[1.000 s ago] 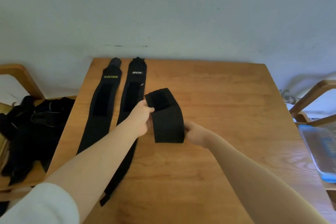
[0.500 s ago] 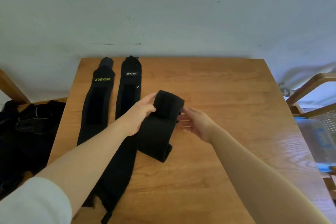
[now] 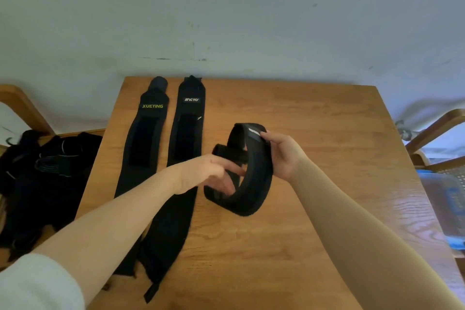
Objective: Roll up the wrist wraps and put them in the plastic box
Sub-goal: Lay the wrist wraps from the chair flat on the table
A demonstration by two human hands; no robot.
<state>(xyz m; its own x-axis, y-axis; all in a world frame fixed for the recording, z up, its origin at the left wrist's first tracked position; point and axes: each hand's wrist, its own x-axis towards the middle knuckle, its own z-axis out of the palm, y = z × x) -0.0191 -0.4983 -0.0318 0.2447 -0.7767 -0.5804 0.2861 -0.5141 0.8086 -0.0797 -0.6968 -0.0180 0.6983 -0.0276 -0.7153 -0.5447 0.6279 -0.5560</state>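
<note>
While the right hand (image 3: 281,156) pinches the upper edge of a black wrist wrap (image 3: 251,184) curled into a loose loop above the wooden counter (image 3: 314,133), the left hand (image 3: 208,173) reaches into the loop with its fingers loosely extended against the inner layers. Two more black wrist wraps lie flat and unrolled side by side at the counter's left, one lettered XUEYING (image 3: 143,148), the other beside it (image 3: 183,158). A clear plastic box (image 3: 445,204) with blue trim sits off the counter's right edge.
</note>
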